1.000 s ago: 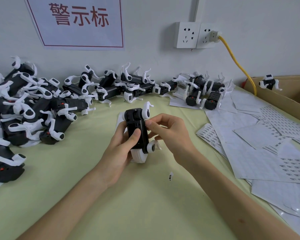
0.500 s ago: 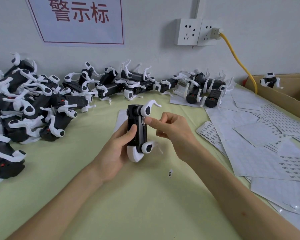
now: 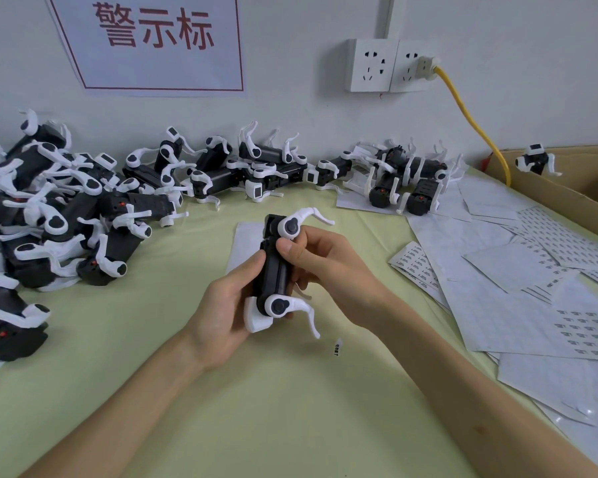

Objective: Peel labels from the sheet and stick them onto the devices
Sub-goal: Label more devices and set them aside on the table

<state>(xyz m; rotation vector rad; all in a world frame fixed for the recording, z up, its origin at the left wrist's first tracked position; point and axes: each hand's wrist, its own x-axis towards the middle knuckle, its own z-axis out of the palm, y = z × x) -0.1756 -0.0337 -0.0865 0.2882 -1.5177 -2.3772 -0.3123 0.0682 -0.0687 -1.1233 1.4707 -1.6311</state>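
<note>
Since a second ago the device [image 3: 274, 276] has turned edge-on. It is black with curved white arms at top and bottom, and stands upright just up-left of the loose label [image 3: 337, 347]. The left hand [image 3: 221, 315] grips its body. The right hand [image 3: 325, 267] pinches it, thumb pressed on its side.

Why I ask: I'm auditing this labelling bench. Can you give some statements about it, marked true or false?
1. The left hand and right hand both hold one black-and-white device. True.
2. A small loose label lies on the green table cover. True.
3. The yellow cable hangs unplugged. False: it is plugged into the wall socket.
4. The label sheets lie left of the hands. False: they lie on the right; piled devices lie left.
</note>
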